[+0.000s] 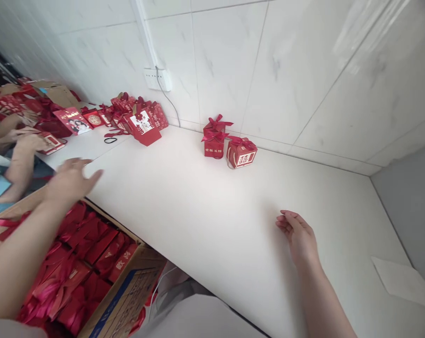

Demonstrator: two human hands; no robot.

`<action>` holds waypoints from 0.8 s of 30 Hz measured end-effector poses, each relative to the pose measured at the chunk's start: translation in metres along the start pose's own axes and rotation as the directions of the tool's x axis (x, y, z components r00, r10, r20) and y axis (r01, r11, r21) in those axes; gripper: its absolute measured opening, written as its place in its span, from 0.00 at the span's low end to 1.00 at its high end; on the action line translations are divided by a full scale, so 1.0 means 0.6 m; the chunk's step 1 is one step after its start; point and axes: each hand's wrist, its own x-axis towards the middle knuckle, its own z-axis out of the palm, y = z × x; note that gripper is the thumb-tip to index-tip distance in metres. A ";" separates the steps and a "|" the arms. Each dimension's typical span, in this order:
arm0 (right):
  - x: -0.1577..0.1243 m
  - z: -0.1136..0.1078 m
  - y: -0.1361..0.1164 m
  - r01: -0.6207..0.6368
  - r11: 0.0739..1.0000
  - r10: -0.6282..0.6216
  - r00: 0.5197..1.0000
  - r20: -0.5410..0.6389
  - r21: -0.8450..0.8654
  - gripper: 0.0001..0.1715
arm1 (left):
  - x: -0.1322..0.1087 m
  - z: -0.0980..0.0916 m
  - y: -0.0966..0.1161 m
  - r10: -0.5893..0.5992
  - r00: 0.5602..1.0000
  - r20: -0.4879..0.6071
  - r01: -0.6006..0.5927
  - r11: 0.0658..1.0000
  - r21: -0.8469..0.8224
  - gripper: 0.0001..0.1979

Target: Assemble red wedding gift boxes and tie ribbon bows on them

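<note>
My left hand [70, 178] is raised over the far edge of a cardboard box, blurred by motion, with thumb and fingers apart and nothing in it. Below it the cardboard box [142, 263] is packed with red gift boxes [103, 244] tied with ribbons. Above the white table [184, 206], my right hand [299, 234] is empty, its fingers loosely curled and the thumb a little apart. Beyond it, near the wall, stand a red gift box with white lettering [214, 149] and one with a white label [242, 154], both topped with ribbon bows.
Several red gift bags and boxes [145, 124] crowd the table's back left, near a black loop [110, 140]. At the far left, a co-worker's hands [29, 141] hold a red box. A wall socket [158, 80] has a hanging cable. White paper [404, 281] lies at right.
</note>
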 end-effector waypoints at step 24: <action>-0.046 0.059 -0.017 0.321 0.807 -0.169 0.929 0.328 -0.495 0.17 | -0.047 0.153 0.335 0.901 0.424 0.096 -0.722 0.400 -0.565 0.34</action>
